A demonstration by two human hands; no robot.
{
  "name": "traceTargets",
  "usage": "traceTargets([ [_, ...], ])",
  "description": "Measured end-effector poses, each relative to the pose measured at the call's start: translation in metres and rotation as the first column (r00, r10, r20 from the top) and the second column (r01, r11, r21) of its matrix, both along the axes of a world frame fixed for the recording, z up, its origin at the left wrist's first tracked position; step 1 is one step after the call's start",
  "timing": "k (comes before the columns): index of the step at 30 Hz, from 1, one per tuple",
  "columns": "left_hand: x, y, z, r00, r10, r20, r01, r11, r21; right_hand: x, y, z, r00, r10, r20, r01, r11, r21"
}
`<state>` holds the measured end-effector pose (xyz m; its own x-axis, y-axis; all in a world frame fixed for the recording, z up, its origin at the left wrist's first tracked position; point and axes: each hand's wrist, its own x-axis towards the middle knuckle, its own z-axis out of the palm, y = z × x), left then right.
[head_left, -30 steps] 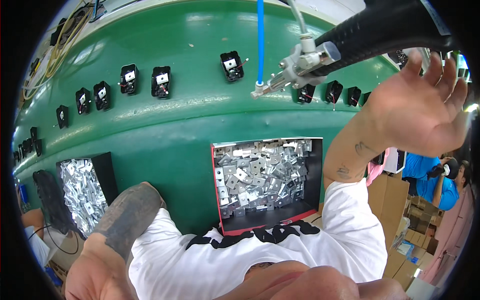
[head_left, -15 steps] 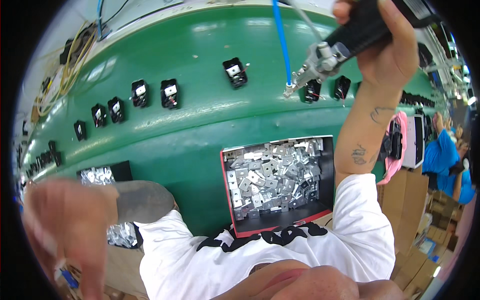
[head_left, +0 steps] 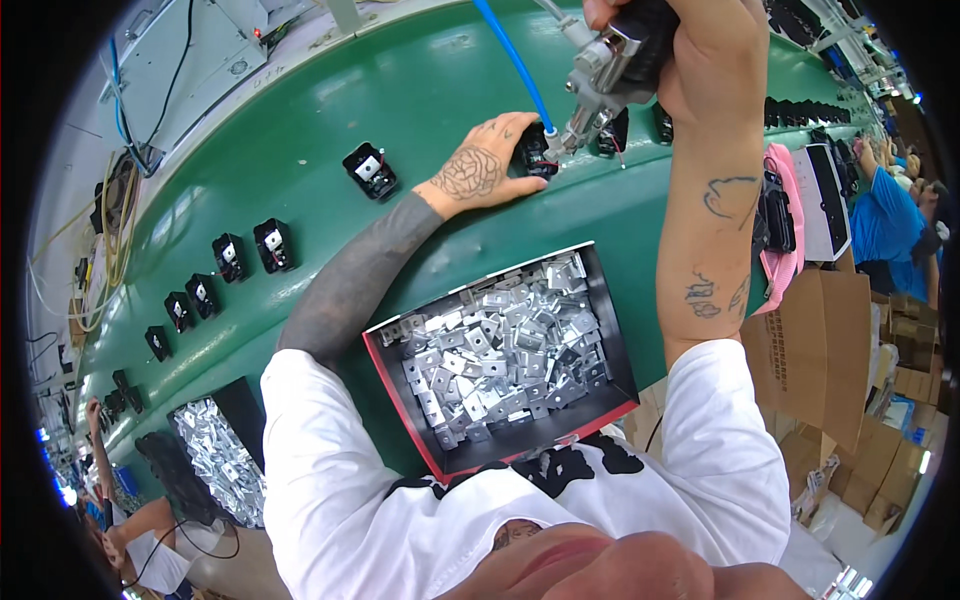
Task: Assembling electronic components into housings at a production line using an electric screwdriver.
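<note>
My left hand [head_left: 482, 168] reaches across the green table, its fingers and thumb around a small black open housing [head_left: 537, 143] with a red wire. My right hand [head_left: 712, 60] grips a black-handled dispensing gun [head_left: 603, 80] with a metal valve body and a blue hose [head_left: 518, 58]. The gun's tip is at the right edge of that housing; whether they touch I cannot tell. Close in front of me stands a red-edged black box [head_left: 618, 372] full of small silver metal plates [head_left: 505, 350].
More black housings, one of them [head_left: 370, 171] holding a white-looking plate, stand in a row along the green table [head_left: 440, 95]. A second box of metal plates [head_left: 215, 455] is at left. Pink-rimmed bin [head_left: 785, 230] and cardboard [head_left: 815, 345] lie right; other people work at both sides.
My left hand, blurred at far left before, has come over to the housing and closed around it. The gun has shifted left and nearer to that housing in the picture. The view has turned.
</note>
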<state>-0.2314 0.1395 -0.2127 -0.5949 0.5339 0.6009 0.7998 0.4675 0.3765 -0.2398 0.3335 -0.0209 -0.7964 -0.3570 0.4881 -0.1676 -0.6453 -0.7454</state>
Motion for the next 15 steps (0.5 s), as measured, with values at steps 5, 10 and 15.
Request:
traceTargets([
  [5,0.007,-0.007,0.004,0.984,0.021,0.179,-0.011,0.998,-0.056,-0.054,0.036,-0.022,0.992,0.076,0.104,-0.069,0.995,-0.068],
  [10,0.025,-0.041,0.014,0.963,0.136,0.234,-0.129,0.991,-0.047,-0.081,0.005,-0.047,0.951,0.241,0.195,-0.214,0.965,-0.149],
  [15,0.073,-0.064,0.015,0.921,0.193,0.337,-0.234,0.968,0.085,-0.026,-0.049,-0.048,0.916,0.346,0.202,-0.284,0.917,-0.279],
])
